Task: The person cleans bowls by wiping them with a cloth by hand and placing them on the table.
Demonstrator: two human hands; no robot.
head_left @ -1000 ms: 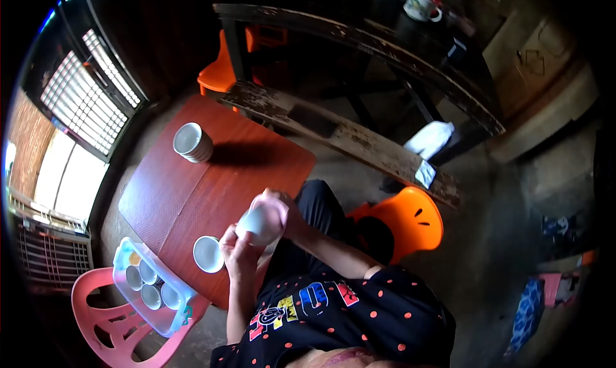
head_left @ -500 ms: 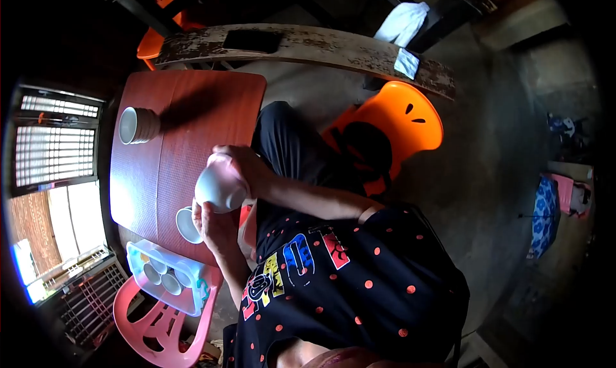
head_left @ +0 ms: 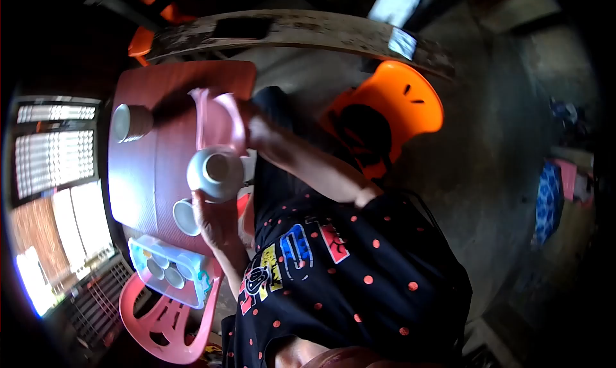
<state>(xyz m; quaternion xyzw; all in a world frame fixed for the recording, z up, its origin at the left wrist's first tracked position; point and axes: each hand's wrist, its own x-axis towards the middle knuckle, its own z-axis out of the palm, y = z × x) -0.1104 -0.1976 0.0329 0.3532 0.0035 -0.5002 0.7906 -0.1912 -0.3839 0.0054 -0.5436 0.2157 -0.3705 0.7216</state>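
A white bowl (head_left: 226,183) is in my left hand (head_left: 217,217), its round foot turned up toward me and its rim facing away. My right hand (head_left: 255,129) grips a pink cloth (head_left: 215,121), which is blurred and spread out just beyond the bowl. The right fingers are partly hidden by the cloth. Beside my left hand, a second white bowl (head_left: 186,217) rests near the table's edge. On the far left of the table (head_left: 160,175) lies a stack of nested white bowls (head_left: 133,123).
A clear plastic bin (head_left: 196,295) with several bowls or cups stands on a pink chair (head_left: 131,304). An orange chair (head_left: 417,105) carries a dark item. Beyond the table runs a worn wooden bench (head_left: 308,31) with a dark flat object (head_left: 240,28).
My right hand has drawn the pink cloth off the bowl, and the cloth now hangs spread out. The bowl has turned so its foot faces me. The view has shifted slightly.
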